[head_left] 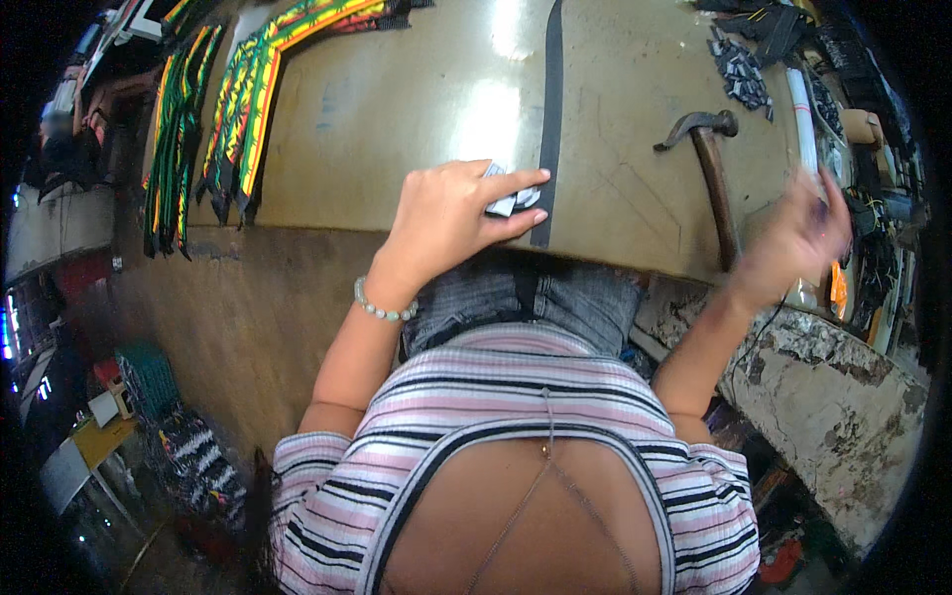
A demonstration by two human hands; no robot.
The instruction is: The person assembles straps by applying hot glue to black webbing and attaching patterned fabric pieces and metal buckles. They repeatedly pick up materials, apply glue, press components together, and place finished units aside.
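Metal buckle pieces [508,201], small and silvery, sat pinched under the left hand [451,220] at the workbench [397,139] edge, just beside a black webbing strap [548,119]; they looked light, stiff and slippery, best gripped by their edges. The right hand [793,243] was blurred near the hammer [709,164], its grasp impossible to tell.

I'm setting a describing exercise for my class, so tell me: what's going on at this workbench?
A person in a striped top stands at a tan worktable. The left hand pinches small silvery metal pieces beside a long black strap lying across the table. The right hand is blurred, raised near a white roll; whether it holds anything is unclear. A hammer lies between the hands, and striped green-yellow-red straps lie to the left.
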